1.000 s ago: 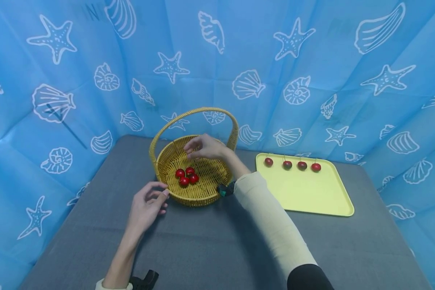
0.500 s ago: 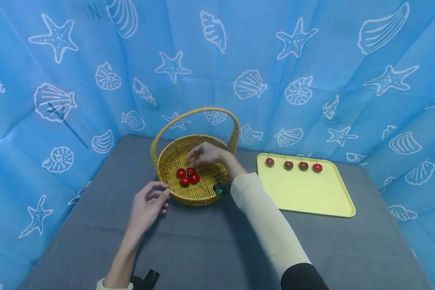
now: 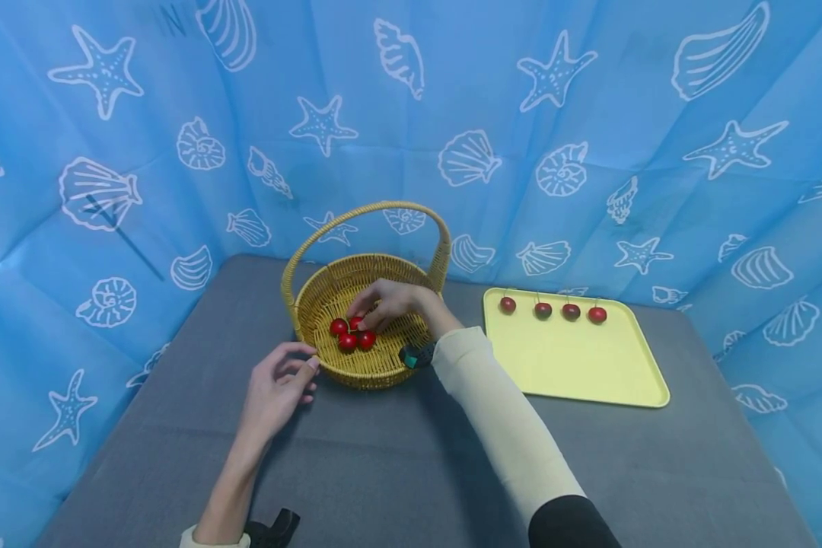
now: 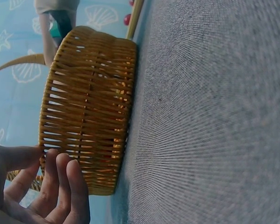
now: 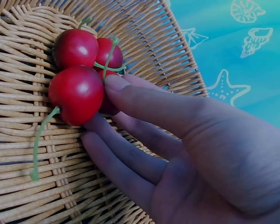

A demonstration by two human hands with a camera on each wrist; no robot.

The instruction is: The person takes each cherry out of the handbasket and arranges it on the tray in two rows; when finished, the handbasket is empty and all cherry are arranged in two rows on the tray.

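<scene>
A round wicker basket (image 3: 397, 358) with a tall arched handle holds several red cherries (image 3: 347, 343). My left hand (image 3: 277, 387) pinches its rim at the near left; in the left wrist view the thumb and fingers (image 4: 49, 177) meet at the woven edge. My right hand (image 3: 396, 301) reaches down inside the basket. Its thumb and fingers close round the rearmost cherry (image 5: 109, 100), which the thumb partly hides in the right wrist view. Two cherries with green stems, a front one (image 5: 76, 95) and one beside it (image 5: 74, 48), sit right against it.
A yellow tray (image 3: 582, 365) lies to the right of the basket, with a row of several darker cherries (image 3: 571, 313) along its far edge. Grey cloth (image 3: 370, 472) covers the table. A blue curtain (image 3: 397, 152) with shell prints hangs behind and at both sides.
My right hand has lowered from above the back of the basket toward the near left, down to the cherries, and its fingers have closed in. My left hand stays at the rim.
</scene>
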